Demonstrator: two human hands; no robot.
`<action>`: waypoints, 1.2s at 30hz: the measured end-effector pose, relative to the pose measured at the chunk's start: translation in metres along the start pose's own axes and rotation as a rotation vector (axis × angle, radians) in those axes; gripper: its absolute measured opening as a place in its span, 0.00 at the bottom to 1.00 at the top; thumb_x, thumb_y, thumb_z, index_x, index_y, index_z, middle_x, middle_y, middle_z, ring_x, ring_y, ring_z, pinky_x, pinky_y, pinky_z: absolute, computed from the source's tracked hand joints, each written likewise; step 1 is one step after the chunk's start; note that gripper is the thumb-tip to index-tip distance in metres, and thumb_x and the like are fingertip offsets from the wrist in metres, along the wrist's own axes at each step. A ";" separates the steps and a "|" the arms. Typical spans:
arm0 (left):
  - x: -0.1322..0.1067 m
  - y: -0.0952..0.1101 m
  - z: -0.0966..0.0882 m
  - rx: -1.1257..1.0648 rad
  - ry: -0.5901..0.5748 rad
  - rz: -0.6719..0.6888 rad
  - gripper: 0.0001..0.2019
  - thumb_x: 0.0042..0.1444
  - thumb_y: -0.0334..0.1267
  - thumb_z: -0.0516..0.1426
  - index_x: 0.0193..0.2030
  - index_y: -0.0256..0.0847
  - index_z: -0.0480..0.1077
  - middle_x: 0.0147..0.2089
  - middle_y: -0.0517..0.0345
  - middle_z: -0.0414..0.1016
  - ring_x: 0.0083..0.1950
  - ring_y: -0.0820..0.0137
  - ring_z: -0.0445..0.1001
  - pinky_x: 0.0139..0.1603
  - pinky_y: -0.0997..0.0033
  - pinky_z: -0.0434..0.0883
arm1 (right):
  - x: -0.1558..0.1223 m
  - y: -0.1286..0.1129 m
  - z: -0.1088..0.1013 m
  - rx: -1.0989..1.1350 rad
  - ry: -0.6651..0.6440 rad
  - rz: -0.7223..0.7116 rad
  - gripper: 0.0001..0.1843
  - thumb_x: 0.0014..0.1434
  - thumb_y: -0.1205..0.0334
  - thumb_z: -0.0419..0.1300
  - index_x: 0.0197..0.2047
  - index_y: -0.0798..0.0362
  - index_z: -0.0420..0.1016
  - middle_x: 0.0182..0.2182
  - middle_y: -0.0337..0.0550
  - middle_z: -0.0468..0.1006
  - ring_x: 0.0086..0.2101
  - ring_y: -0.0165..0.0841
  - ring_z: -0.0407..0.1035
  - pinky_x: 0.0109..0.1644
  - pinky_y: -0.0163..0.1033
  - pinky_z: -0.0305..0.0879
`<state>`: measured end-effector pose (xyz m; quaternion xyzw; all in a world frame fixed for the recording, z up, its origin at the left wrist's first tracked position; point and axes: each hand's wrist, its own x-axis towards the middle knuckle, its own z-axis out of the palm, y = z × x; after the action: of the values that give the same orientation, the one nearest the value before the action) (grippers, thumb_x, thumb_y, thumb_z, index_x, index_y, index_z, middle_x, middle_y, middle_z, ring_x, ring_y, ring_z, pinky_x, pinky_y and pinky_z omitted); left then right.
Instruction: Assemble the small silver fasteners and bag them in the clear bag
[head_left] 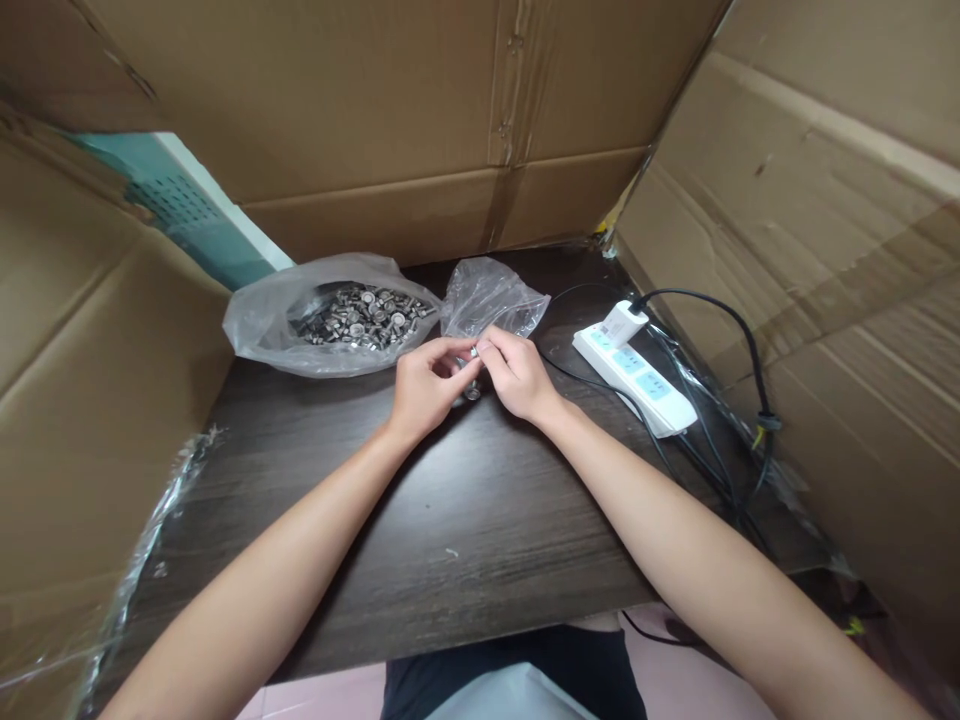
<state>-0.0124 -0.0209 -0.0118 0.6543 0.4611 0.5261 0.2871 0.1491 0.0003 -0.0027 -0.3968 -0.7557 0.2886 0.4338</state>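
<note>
Over the middle of the dark table, my left hand (429,388) and my right hand (516,372) meet at the fingertips. Between them is a small shiny metal piece (474,351), mostly covered by the fingers, and both hands pinch at it. Just below the fingertips, a few more small metal parts (471,392) lie on the table, partly hidden by my left hand. Beyond my left hand, an open clear plastic bag (259,325) holds a heap of small metal parts (367,315) with round heads. A second, crumpled clear bag (495,295) lies behind my fingers.
A white power strip (637,375) with a white plug adapter (624,322) sits at the right, with black cables (739,305) running around it. Cardboard walls (375,110) enclose the dark wood table (450,560) at the back and both sides.
</note>
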 end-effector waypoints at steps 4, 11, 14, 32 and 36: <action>-0.001 0.001 0.000 0.029 -0.016 0.031 0.11 0.57 0.40 0.65 0.44 0.38 0.82 0.36 0.55 0.82 0.26 0.76 0.71 0.28 0.76 0.70 | 0.000 0.000 -0.001 0.010 -0.018 0.004 0.14 0.68 0.58 0.49 0.30 0.50 0.60 0.28 0.40 0.70 0.30 0.33 0.62 0.38 0.40 0.57; -0.002 0.002 -0.001 0.041 -0.022 0.082 0.08 0.58 0.38 0.65 0.43 0.38 0.81 0.35 0.56 0.81 0.26 0.77 0.71 0.28 0.77 0.69 | -0.001 0.001 -0.001 -0.016 -0.034 0.027 0.18 0.70 0.54 0.48 0.27 0.51 0.59 0.24 0.38 0.66 0.27 0.31 0.60 0.35 0.39 0.54; -0.002 0.002 -0.001 0.060 -0.022 0.110 0.07 0.58 0.37 0.64 0.41 0.38 0.80 0.35 0.57 0.81 0.26 0.77 0.71 0.28 0.78 0.69 | -0.001 0.000 -0.001 -0.010 -0.043 0.034 0.20 0.70 0.52 0.49 0.27 0.51 0.58 0.23 0.37 0.63 0.26 0.30 0.59 0.33 0.38 0.53; 0.001 0.002 -0.001 -0.046 -0.057 0.011 0.14 0.59 0.38 0.64 0.51 0.37 0.80 0.41 0.53 0.80 0.26 0.78 0.71 0.27 0.78 0.69 | -0.001 0.001 -0.002 0.057 0.001 0.035 0.11 0.67 0.57 0.50 0.32 0.51 0.62 0.30 0.40 0.71 0.32 0.34 0.65 0.40 0.40 0.59; 0.001 0.004 -0.002 -0.025 -0.079 0.029 0.14 0.61 0.37 0.61 0.52 0.37 0.79 0.40 0.54 0.79 0.27 0.78 0.71 0.28 0.78 0.68 | -0.001 0.004 0.000 0.083 0.008 0.037 0.06 0.65 0.60 0.51 0.38 0.51 0.67 0.33 0.41 0.74 0.35 0.35 0.68 0.42 0.41 0.62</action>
<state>-0.0128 -0.0223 -0.0072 0.6775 0.4331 0.5100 0.3055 0.1513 0.0012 -0.0061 -0.3935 -0.7340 0.3261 0.4473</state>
